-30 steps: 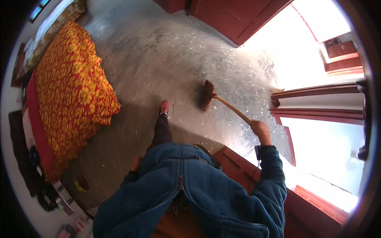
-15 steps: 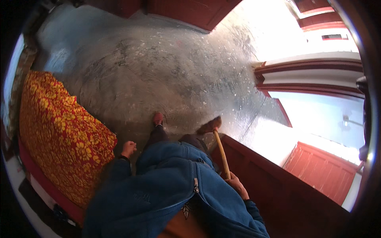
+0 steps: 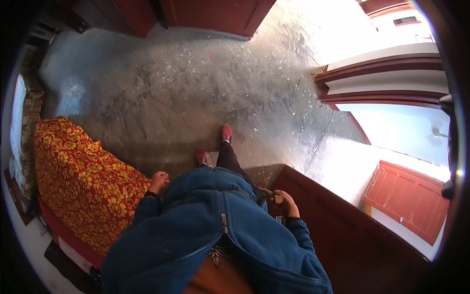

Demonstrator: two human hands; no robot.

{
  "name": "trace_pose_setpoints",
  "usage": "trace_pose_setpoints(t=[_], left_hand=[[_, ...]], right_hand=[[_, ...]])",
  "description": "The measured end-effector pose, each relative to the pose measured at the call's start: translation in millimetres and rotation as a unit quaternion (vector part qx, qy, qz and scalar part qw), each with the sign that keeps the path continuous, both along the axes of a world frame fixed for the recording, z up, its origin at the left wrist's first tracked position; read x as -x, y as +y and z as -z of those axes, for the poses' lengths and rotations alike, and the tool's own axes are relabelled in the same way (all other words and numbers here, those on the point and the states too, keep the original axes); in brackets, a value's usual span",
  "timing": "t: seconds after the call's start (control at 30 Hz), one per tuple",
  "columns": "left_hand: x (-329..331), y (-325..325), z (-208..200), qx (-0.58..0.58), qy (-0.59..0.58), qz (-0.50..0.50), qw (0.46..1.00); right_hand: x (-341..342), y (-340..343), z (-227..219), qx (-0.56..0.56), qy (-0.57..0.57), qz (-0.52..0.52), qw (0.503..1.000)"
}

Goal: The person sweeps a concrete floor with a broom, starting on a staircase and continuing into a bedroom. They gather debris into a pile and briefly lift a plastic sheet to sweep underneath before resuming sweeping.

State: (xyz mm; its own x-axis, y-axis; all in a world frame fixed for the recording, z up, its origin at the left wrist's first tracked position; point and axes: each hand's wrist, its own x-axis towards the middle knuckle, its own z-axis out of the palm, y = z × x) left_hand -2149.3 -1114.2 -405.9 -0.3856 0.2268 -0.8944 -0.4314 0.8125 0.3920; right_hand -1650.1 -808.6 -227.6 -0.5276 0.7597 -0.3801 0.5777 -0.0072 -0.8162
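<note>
My right hand [image 3: 288, 203] is closed around the wooden handle of a broom [image 3: 278, 199], beside my right hip. The rounded handle end points up toward me; my body hides the broom's head and most of its shaft. On the other side, my left hand [image 3: 158, 182] hangs at my left hip with its fingers curled into a loose fist. Nothing shows in it. It is near the edge of a red cloth with yellow flowers [image 3: 88, 171], which drapes over something at my left.
A dark red wooden panel [image 3: 338, 220] stands close at my right. Ahead stretches a worn grey concrete floor [image 3: 186, 88]. Dark red doors [image 3: 210, 17] stand at the far side. Bright light enters at the far right, by a red-trimmed doorway frame [image 3: 382, 68].
My right foot has stepped ahead of my left. The broom has swung back toward my body, so its head no longer shows. My left hand stays curled.
</note>
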Motion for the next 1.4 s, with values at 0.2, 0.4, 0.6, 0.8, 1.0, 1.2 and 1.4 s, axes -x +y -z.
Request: trace_pose_setpoints(t=[0.2,0.4,0.6,0.8,1.0,1.2,1.4], left_hand=[[-11,18,-10,-0.002,0.005,-0.049,0.999],[-43,41,25,-0.084,0.056,-0.002,0.995],[-33,68,37,-0.119,0.118,0.099,0.981],[-26,117,8,-0.054,0.011,-0.055,0.997],[-33,143,-4,-0.074,0.067,0.010,0.995],[-33,145,4,-0.088,0.062,0.037,0.994],[-35,123,-14,-0.078,0.042,-0.019,0.996]], right_hand=[[69,123,-16,-0.175,0.056,-0.103,0.978],[82,235,-19,-0.014,0.020,-0.095,0.995],[100,297,26,0.461,0.229,0.348,0.784],[67,244,-5,0.352,0.051,0.251,0.900],[56,233,-44,0.360,-0.064,0.166,0.916],[78,237,-47,0.351,-0.104,-0.073,0.928],[148,256,18,-0.046,-0.159,-0.362,0.917]])
